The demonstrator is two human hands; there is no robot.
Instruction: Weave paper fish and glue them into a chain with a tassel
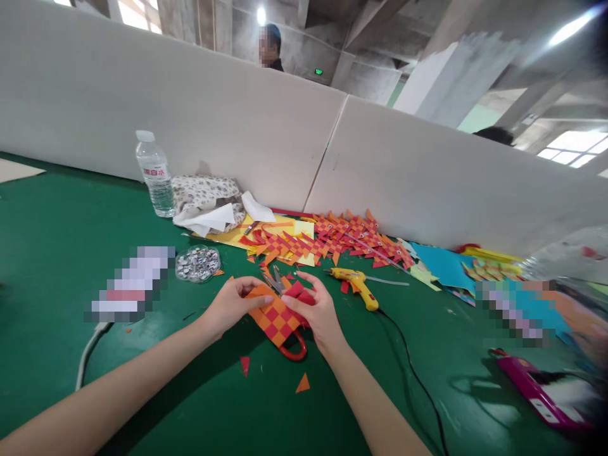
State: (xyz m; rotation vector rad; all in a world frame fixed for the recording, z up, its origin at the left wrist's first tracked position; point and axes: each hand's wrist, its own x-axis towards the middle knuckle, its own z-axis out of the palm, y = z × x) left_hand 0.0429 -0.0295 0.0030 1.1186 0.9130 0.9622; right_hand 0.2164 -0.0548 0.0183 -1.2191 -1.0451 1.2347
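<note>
Between my two hands is a woven paper piece (278,322) in an orange and red checker pattern. My left hand (232,305) pinches its orange strips at the upper left, thumb on top. On the right, my right hand (316,310) grips the red strips with the thumb pressed down and the index finger raised. A pair of scissors (295,350) lies beneath the paper, its red handle below and its metal blades showing above. Small red and orange paper scraps (303,383) lie on the green table near my wrists.
A yellow glue gun (358,285) with a black cord lies right of my hands. Left stand a tray of googly eyes (198,263), a phone (135,282) and a water bottle (156,177). Woven paper fish (332,237) are piled behind. A purple power strip (536,389) sits far right.
</note>
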